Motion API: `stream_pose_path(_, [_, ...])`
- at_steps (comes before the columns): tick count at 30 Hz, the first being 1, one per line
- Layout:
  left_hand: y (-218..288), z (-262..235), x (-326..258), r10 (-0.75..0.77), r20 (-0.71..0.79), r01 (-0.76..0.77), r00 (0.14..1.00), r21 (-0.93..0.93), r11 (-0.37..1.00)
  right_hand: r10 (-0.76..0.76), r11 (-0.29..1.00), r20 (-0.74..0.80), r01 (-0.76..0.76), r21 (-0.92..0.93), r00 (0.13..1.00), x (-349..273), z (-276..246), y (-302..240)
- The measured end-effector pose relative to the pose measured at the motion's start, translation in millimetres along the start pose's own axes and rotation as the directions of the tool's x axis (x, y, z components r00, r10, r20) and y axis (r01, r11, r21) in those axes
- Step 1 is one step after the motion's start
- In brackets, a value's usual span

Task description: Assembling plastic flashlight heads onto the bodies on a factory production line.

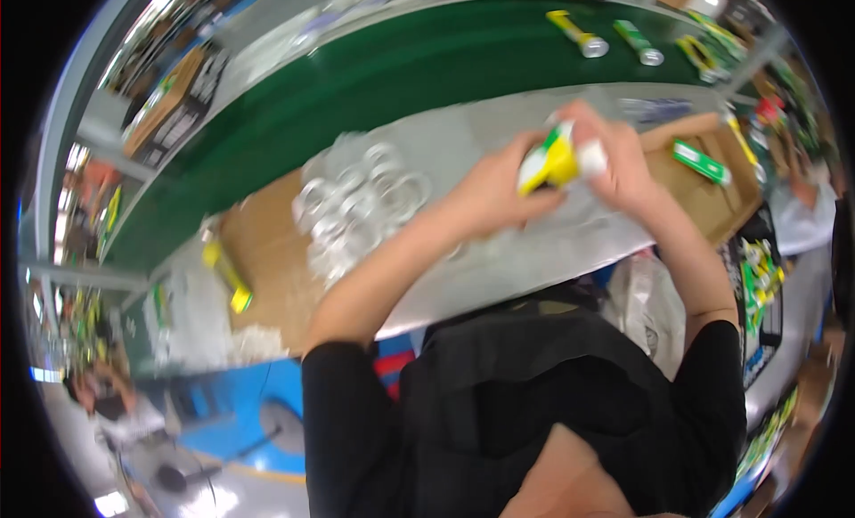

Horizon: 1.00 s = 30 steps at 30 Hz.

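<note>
Yellow-green item [549,162] mostly hidden between left hand [492,193] and right hand [614,157]; motion blur, possibly torch body; grip unclear.

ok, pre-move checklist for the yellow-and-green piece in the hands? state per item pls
1. Left hand grips the yellow-and-green piece: ok.
2. Right hand on the piece's white end: ok, fingers wrapped over it.
3. Piece held above the grey worktop, not resting on it: ok.
4. How the white end sits on the piece: cannot tell, motion blur and fingers cover it.
5. Pile of clear rings apart from both hands, to the person's left: ok.
6. Cardboard box to the right, with a green piece lying in it: ok.
</note>
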<state>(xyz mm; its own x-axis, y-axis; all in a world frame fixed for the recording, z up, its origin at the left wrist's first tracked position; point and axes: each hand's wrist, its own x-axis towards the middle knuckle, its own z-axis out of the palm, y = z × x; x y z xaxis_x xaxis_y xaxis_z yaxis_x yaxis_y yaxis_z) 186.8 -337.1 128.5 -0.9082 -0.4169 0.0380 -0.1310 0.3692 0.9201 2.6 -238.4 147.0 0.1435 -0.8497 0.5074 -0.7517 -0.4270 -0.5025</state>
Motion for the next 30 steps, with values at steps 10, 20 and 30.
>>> stream_pose_path(10, [-95.7,-157.3,-112.9,0.368,-0.773,0.305,0.517,0.568,0.765,0.588,0.803,-0.324,-0.489,0.340,0.741,53.1,58.9,175.8])
stream_pose_path(20, [-213.0,-229.6,-276.5,-0.017,-0.965,0.861,0.261,0.225,0.456,0.269,0.482,-0.336,-0.428,-0.764,0.903,85.7,36.5,234.5])
stream_pose_path(30, [-81.6,-64.4,-72.5,0.107,-0.670,-0.046,0.735,0.108,0.993,0.499,0.523,0.247,-0.516,0.678,0.830,50.2,120.5,25.5])
